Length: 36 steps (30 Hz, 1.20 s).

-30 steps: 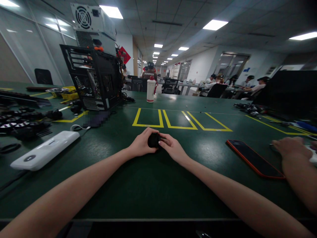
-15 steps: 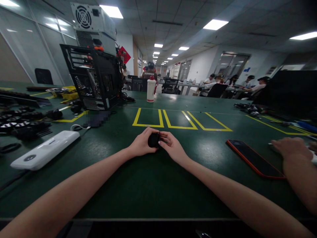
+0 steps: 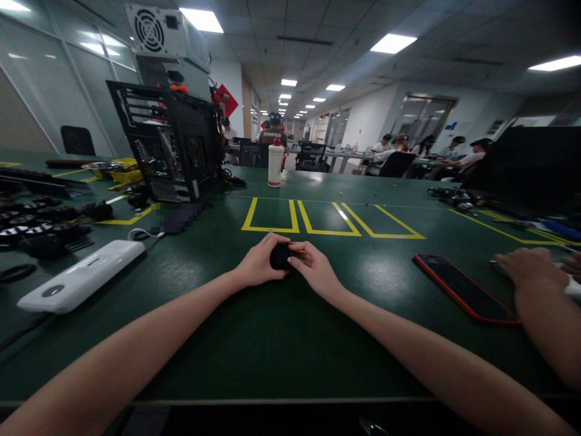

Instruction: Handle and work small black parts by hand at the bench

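A small black rounded object is held between both hands over the green table; its kind is not clear. My left hand curls around its left side, thumb below and fingers above. From the right, my right hand pinches its edge with thumb and fingertips. Parts of the object are covered by the fingers. Just beyond the hands, yellow tape outlines mark the table top.
On the left lie a white power bank and dark cables. Behind stands an open black computer case. A white cup is farther back. At right are an orange-edged phone and another person's hand.
The view has shifted very slightly. Both hands keep their hold on the black object, which shows a little more of its rounded face turned differently.
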Tool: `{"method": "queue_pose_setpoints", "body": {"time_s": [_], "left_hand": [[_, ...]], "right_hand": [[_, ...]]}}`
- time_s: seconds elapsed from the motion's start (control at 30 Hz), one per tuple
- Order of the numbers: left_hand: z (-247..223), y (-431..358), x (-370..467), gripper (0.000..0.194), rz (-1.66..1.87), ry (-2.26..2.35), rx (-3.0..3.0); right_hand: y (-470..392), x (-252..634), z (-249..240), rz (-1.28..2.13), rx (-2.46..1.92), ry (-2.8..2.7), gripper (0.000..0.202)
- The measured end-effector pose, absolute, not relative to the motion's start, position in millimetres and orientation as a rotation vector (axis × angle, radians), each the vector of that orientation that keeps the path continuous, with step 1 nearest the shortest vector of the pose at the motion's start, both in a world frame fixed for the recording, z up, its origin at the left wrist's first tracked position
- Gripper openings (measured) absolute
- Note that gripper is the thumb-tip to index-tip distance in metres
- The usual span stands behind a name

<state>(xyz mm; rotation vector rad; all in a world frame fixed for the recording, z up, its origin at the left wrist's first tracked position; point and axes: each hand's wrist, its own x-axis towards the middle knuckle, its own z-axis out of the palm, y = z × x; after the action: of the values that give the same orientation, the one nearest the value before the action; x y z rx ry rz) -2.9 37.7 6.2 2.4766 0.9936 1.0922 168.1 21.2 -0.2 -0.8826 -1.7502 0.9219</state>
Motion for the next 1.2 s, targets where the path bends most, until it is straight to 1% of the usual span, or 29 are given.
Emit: {"method": "queue_pose_setpoints", "body": {"time_s": [0.17, 0.4, 0.6, 0.73, 0.8, 1.0, 1.07, 1.2], "left_hand": [[5.9, 37.4, -2.9, 0.057, 1.078, 1.003, 2.469], [7.2, 36.3, -3.1, 0.057, 1.082, 0.99, 2.477], [6.4, 36.5, -3.2, 0.06, 1.061, 1.032, 2.459], [6.7, 36.4, -2.9, 0.059, 1.073, 1.011, 2.462], [7.2, 36.2, -2.8, 0.059, 1.075, 1.004, 2.466], [6.8, 36.6, -2.7, 0.059, 1.074, 1.022, 2.46], [6.1, 37.1, -2.7, 0.059, 1.084, 1.024, 2.463], [5.6, 37.7, -3.0, 0.059, 1.078, 1.02, 2.48]], "right_hand": [[23.8, 168.3, -2.3, 0.91, -0.929, -1.754, 0.028], [22.5, 170.1, -5.1, 0.869, -0.899, -1.794, 0.026], [23.4, 169.6, -2.3, 0.877, -0.905, -1.769, 0.018], [27.2, 170.5, -2.9, 0.985, -0.899, -1.71, 0.027], [28.4, 171.6, -3.0, 1.019, -0.915, -1.709, 0.029], [22.0, 173.1, -0.2, 1.129, -0.863, -1.72, 0.026], [20.6, 172.4, -0.1, 1.118, -0.84, -1.718, 0.025], [24.0, 170.4, -1.5, 1.032, -0.839, -1.714, 0.014]]}}
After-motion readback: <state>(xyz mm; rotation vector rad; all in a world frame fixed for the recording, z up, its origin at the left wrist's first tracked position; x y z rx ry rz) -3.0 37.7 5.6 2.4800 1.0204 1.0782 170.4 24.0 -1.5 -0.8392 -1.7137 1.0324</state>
